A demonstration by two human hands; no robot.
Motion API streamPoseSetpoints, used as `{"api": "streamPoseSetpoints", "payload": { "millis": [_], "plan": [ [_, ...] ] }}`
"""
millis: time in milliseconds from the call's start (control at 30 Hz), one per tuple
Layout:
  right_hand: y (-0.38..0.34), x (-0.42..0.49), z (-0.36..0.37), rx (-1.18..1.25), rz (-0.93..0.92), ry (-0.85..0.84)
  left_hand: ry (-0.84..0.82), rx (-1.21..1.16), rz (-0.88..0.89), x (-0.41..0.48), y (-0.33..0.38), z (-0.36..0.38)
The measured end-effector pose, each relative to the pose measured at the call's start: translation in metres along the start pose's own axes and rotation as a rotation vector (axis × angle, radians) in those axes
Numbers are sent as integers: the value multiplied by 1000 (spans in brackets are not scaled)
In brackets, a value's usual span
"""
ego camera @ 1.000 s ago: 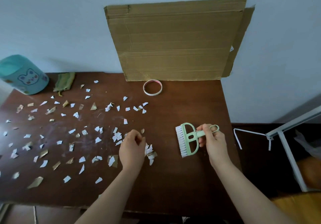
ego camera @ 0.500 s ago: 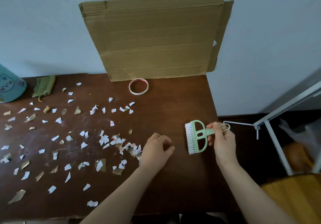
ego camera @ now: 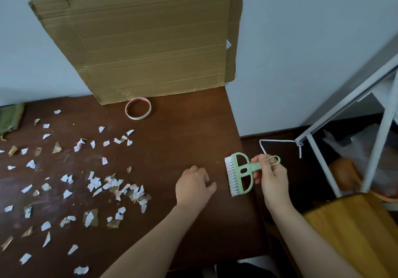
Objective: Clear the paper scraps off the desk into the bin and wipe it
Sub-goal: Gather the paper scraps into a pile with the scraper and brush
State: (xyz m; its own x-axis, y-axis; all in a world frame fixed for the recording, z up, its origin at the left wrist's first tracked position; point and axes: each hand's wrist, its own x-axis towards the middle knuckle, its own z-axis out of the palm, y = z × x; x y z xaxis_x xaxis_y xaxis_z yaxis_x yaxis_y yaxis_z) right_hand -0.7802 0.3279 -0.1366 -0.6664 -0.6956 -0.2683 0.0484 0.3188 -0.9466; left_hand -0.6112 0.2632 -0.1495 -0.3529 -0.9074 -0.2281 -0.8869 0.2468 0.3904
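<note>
Now, right hand [ego camera: 274, 179] clasps the bristly green plastic brush [ego camera: 232, 176]; left hand [ego camera: 192, 186] lies relaxed.

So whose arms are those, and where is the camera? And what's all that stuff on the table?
There is no machine here: those are a person's two arms. The camera sits on the person's head and looks down, so you see the hands just as they do. There is only this one view.

The right hand pinches the handle of a small green brush, with its white bristles pointing left. The left hand rests on the brown desk, fingers loosely bent, holding nothing that I can see.

To the left of it lie lots of torn paper scraps, some in a little heap. At the back, a tape ring lies flat and a big cardboard sheet leans on the wall. A green cloth peeks in at the left edge.
</note>
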Motion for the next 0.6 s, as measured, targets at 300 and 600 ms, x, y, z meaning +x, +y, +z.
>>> {"api": "streamPoseSetpoints", "payload": {
  "millis": [300,600],
  "plan": [
    [3,4,4,-12,-20,-94,15,51,-1,4,2,1],
    [9,-6,17,-61,-41,-200,51,-172,-84,-1,-21,-10]
  ]
}}
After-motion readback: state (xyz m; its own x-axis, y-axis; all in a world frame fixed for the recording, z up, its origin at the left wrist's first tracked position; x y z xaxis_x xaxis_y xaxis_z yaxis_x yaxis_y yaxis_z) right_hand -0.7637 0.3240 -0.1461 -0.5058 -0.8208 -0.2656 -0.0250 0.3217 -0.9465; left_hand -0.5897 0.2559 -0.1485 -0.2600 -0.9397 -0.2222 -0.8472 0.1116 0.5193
